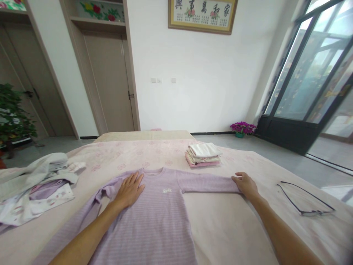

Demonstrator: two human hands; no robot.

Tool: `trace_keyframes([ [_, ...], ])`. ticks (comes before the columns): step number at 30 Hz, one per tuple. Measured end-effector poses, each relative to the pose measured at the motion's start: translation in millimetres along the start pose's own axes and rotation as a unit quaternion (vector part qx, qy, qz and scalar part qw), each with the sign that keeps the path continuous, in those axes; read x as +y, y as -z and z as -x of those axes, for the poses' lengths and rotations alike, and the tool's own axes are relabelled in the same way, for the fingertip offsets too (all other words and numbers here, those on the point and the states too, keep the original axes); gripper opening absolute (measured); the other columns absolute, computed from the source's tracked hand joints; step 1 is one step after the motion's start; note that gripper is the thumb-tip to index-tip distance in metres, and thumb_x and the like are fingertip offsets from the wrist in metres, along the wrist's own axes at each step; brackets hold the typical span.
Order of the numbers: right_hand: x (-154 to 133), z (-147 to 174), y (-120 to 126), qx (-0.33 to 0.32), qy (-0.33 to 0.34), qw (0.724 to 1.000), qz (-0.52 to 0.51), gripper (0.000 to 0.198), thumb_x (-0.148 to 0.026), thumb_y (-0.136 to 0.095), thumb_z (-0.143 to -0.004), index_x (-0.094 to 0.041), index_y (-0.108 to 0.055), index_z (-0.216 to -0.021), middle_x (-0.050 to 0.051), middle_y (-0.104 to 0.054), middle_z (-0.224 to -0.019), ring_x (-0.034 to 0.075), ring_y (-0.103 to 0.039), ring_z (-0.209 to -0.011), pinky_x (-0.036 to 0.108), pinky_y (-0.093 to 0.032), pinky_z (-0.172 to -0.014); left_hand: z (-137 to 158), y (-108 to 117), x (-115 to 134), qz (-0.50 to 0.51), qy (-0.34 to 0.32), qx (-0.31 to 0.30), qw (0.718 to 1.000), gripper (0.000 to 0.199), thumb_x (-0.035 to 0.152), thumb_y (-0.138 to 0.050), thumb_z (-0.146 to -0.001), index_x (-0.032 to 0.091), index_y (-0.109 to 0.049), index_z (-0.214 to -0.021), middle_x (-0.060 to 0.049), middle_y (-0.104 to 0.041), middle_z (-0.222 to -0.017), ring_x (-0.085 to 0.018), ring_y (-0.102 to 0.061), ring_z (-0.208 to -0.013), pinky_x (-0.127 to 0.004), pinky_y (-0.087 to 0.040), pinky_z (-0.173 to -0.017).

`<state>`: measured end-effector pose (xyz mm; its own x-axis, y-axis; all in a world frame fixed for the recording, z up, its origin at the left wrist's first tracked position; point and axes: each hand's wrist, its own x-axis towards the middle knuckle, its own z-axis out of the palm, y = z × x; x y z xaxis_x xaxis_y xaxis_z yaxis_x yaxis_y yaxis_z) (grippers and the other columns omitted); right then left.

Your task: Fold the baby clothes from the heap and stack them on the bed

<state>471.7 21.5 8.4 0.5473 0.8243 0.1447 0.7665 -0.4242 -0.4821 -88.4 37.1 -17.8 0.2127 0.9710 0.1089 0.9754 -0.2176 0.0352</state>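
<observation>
A lilac striped long-sleeved shirt (154, 217) lies spread on the pink patterned cloth, neckline away from me, with a small pale mark on its chest. My left hand (130, 189) rests flat on the shirt near its left shoulder, fingers stretched out. That side's sleeve is crumpled and runs down beside my forearm, partly hidden by it. At the other side the sleeve reaches straight out, and my right hand (246, 185) has its cuff between thumb and fingers.
Beyond the shirt sits a neat stack of folded clothes (203, 155). A loose heap of clothes (35, 187) lies at the left. Eyeglasses (310, 212) rest on the cloth (220, 224) at the right. Purple flowers (243, 127) stand on the floor by the glass door.
</observation>
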Motion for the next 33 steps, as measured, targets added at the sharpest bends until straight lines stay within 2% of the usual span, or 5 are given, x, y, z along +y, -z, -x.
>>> trace_keyframes([
  [13, -4, 20, -1, -0.007, 0.06, 0.991, 0.116, 0.047, -0.041, -0.038, -0.094, -0.019, -0.046, -0.135, 0.014, -0.062, -0.125, 0.029, -0.06, -0.111, 0.039, -0.045, -0.087, -53, 10, 149, 0.191, -0.143, -0.008, 0.971, 0.06, 0.045, -0.015, -0.1, 0.016, -0.038, -0.147, -0.007, -0.036, -0.153, -0.019, -0.027, -0.144, -0.036, -0.022, -0.119],
  [18, 6, 21, 7, 0.008, 0.062, 0.987, 0.146, 0.043, -0.04, -0.036, -0.096, -0.021, -0.048, -0.132, 0.012, -0.06, -0.127, 0.03, -0.06, -0.11, 0.041, -0.044, -0.087, -60, -2, 158, 0.124, -0.114, -0.045, 0.985, 0.081, 0.066, -0.027, -0.09, 0.013, -0.028, -0.151, -0.014, -0.019, -0.159, -0.032, -0.012, -0.147, -0.049, -0.011, -0.118],
  [23, -56, 51, 14, 0.09, 0.153, 0.961, 0.211, 0.042, -0.035, -0.039, -0.096, -0.013, -0.052, -0.13, 0.02, -0.057, -0.126, 0.034, -0.054, -0.114, 0.045, -0.041, -0.092, -59, -3, 158, 0.09, -0.114, -0.068, 0.987, 0.098, 0.08, -0.027, -0.081, 0.015, -0.021, -0.153, -0.014, -0.012, -0.16, -0.035, -0.006, -0.147, -0.054, -0.006, -0.117],
  [29, -164, 121, -48, -0.083, 0.492, 0.855, 0.142, 0.04, -0.023, -0.032, -0.098, -0.017, -0.055, -0.13, 0.016, -0.042, -0.148, 0.029, -0.035, -0.137, 0.044, -0.03, -0.109, -58, -9, 159, 0.073, -0.113, -0.032, 0.99, 0.088, 0.072, -0.03, -0.085, 0.016, -0.025, -0.152, -0.013, -0.017, -0.16, -0.034, -0.011, -0.147, -0.053, -0.009, -0.117],
  [33, -169, 135, -83, -0.124, 0.477, 0.857, 0.149, 0.044, -0.029, -0.028, -0.1, -0.018, -0.049, -0.138, 0.014, -0.036, -0.152, 0.029, -0.03, -0.141, 0.05, -0.027, -0.111, -56, -7, 159, 0.068, -0.117, -0.03, 0.99, 0.083, 0.069, -0.03, -0.087, 0.017, -0.026, -0.152, -0.013, -0.018, -0.16, -0.033, -0.013, -0.147, -0.051, -0.01, -0.117],
])
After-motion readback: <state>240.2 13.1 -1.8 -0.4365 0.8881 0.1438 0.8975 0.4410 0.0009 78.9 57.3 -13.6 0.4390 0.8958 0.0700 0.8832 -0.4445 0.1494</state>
